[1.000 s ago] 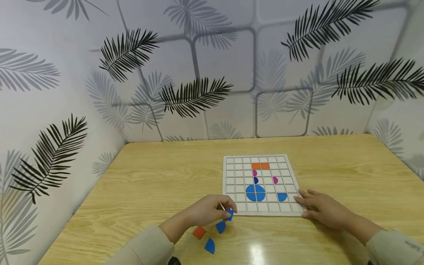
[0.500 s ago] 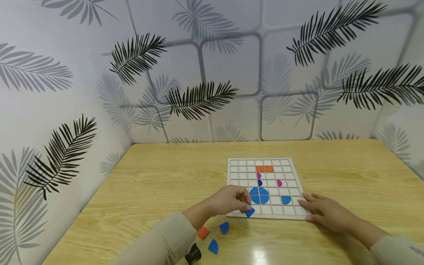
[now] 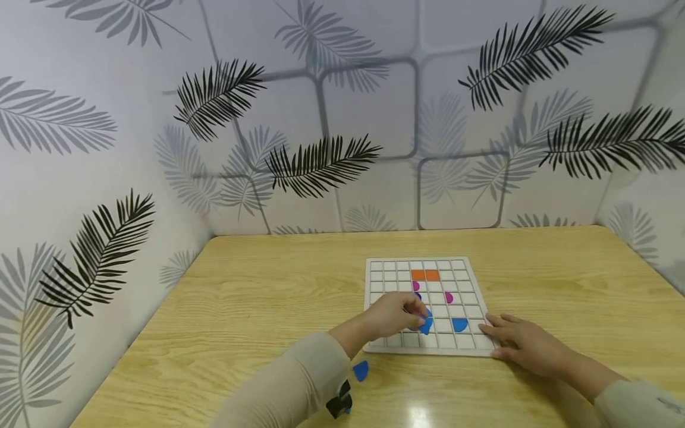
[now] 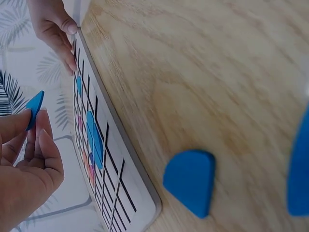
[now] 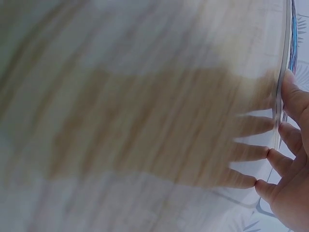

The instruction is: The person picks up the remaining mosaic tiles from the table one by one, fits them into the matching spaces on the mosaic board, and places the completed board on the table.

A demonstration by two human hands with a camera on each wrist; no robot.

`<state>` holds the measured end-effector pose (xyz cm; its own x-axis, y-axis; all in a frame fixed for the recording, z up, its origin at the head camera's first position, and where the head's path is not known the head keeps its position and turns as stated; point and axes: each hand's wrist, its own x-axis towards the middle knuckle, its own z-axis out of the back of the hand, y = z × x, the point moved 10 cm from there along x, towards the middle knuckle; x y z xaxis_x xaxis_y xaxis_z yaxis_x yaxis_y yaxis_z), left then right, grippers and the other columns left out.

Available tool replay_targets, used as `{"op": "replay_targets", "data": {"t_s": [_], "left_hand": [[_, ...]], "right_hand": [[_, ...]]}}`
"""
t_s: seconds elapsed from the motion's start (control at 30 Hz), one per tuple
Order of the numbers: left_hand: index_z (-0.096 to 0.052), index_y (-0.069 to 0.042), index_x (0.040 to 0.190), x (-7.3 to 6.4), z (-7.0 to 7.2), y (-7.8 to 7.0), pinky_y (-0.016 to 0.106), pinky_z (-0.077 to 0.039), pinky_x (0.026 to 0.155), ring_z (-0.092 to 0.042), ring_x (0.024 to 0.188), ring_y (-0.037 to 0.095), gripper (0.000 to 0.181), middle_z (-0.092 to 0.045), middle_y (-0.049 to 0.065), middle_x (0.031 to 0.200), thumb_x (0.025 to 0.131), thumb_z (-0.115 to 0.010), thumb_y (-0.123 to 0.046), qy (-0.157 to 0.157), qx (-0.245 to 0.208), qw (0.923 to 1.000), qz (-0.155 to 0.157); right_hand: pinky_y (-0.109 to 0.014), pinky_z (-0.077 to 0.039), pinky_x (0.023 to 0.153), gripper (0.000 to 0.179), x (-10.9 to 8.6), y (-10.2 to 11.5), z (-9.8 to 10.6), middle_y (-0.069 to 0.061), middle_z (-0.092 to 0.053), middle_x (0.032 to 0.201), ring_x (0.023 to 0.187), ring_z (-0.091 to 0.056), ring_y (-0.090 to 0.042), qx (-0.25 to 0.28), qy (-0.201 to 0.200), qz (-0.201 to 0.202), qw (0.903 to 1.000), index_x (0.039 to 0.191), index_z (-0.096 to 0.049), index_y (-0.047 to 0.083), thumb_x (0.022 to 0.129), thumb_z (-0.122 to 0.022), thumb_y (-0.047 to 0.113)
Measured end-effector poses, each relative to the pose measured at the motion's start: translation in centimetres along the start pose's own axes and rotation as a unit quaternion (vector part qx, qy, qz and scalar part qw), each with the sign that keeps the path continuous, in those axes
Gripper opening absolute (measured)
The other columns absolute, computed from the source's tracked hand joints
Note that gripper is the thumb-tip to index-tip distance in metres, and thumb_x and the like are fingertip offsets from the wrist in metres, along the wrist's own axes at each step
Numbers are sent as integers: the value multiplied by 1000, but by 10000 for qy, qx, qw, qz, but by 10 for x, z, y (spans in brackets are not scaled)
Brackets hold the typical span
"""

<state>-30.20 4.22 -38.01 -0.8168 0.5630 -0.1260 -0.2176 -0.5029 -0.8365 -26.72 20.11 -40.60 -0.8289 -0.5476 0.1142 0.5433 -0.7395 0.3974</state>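
Observation:
Between thumb and fingers my left hand (image 3: 393, 316) pinches a blue quarter-circle piece (image 4: 35, 110), tilted over the white grid board (image 3: 455, 344). In the head view it overlaps the blue pieces set in the grid and hides most of them. My right hand (image 3: 530, 345) rests at the board's right edge, fingers spread over its corner. Elsewhere in the grid are two orange squares (image 3: 425, 275), magenta half-circles (image 3: 449, 297), a partly covered dark blue half-circle and another blue piece (image 3: 459, 325).
On the table in front of the board lies a loose blue quarter-circle (image 3: 361, 371). A second loose blue piece (image 4: 299, 169) is mostly covered by the black wrist camera (image 3: 340, 401) in the head view. A leaf-patterned wall (image 3: 342, 202) stands behind the wooden table (image 3: 267, 285).
My left hand has moved right and forward, carrying the blue quarter-circle from the board's front edge to over the blue pieces. The sleeve now hides the loose orange square. My right hand stays put.

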Motion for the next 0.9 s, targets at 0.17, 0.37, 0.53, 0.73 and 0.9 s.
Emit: {"op": "replay_targets", "data": {"t_s": [0.17,0.37,0.53,0.73,0.9], "left_hand": [[-57,-11,83,17,-9,-1,20,-43,60,-55,67,7,4,-53,-5,76,82,-57,-7,9,135,9999,50],[-57,-10,81,32,-19,1,20,-42,56,-55,64,8,3,-55,-5,72,81,-59,-7,-128,262,9994,211],[-58,-8,82,38,-25,5,19,-40,51,-52,61,6,3,-55,-6,71,80,-61,-8,-290,497,9975,417],[-57,-11,75,43,-25,2,18,-37,48,-50,57,6,6,-54,-6,66,79,-61,-7,-444,905,9944,323],[-58,-12,73,46,-26,-1,16,-37,52,-46,62,5,9,-54,-6,70,77,-62,-6,-567,1211,9907,251]], "right_hand": [[-57,-28,85,52,-1,-1,0,-24,-41,123,111,-33,-48,-7,79,-105,9999,117,-52,0,79,-57,36],[-57,-28,85,51,-3,-3,1,-23,-41,124,111,-33,-47,-12,41,-128,9999,117,-52,1,80,-57,36],[-56,-29,85,50,-3,-2,2,-23,-41,124,111,-34,-46,-32,13,-41,10000,117,-52,1,81,-57,34],[-56,-30,84,48,-1,2,3,-24,-42,123,110,-34,-47,-73,-65,52,9999,116,-53,1,80,-58,31],[-57,-29,84,47,-1,3,2,-24,-42,123,110,-34,-47,-120,-57,33,9999,116,-53,0,80,-58,31]]}}
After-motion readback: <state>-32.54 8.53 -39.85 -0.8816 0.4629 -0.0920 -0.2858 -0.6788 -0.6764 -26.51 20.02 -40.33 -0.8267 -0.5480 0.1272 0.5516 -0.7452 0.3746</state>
